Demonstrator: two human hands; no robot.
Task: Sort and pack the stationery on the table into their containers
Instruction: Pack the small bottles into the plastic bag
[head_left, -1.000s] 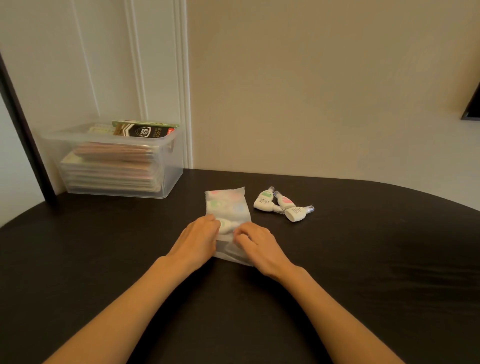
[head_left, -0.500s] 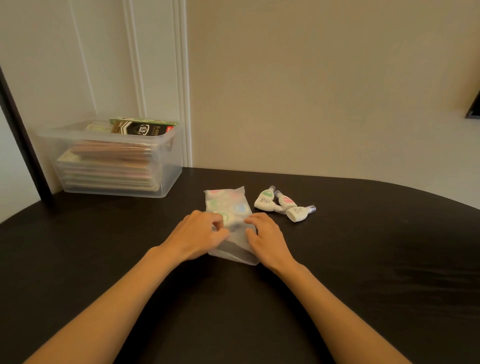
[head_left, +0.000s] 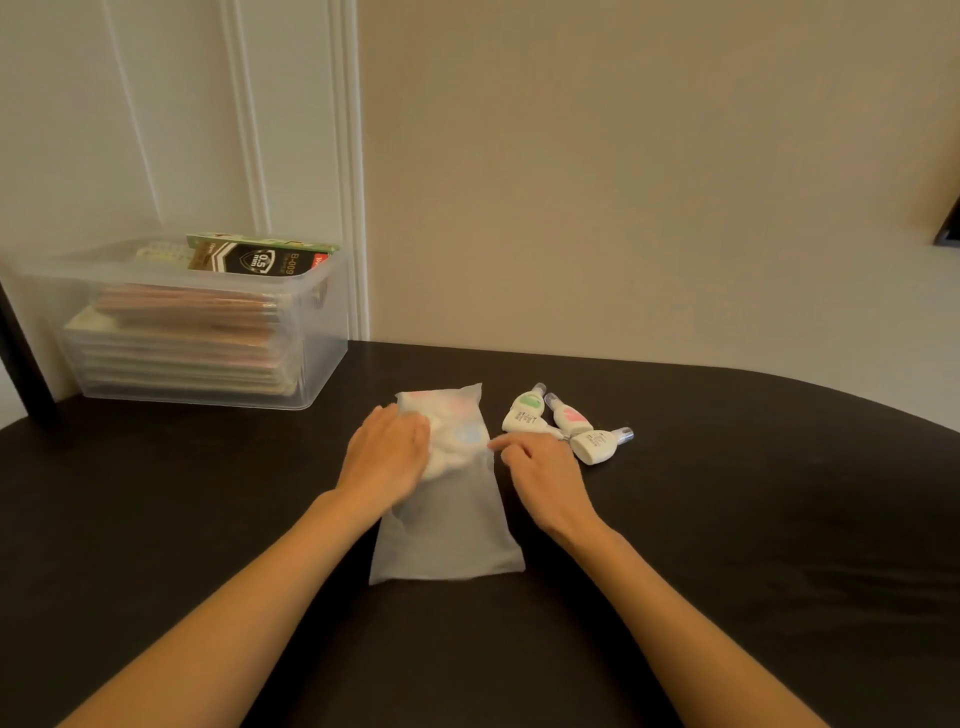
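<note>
Pouch (head_left: 447, 525) lying flat mid-table (head_left: 753, 519); long axis running straight away from the person; contents bunching at the far end, near half lying flat. Left hand (head_left: 387, 457) resting palm-down on the far left part, fingers pressed together. Right hand (head_left: 540, 475) sitting at the pouch's right edge, index finger reaching to that edge, other fingers curling; pinching or not, cannot tell. Three tapes (head_left: 569, 418) lying just right of the pouch. Bin (head_left: 208, 384) standing far left.
</note>
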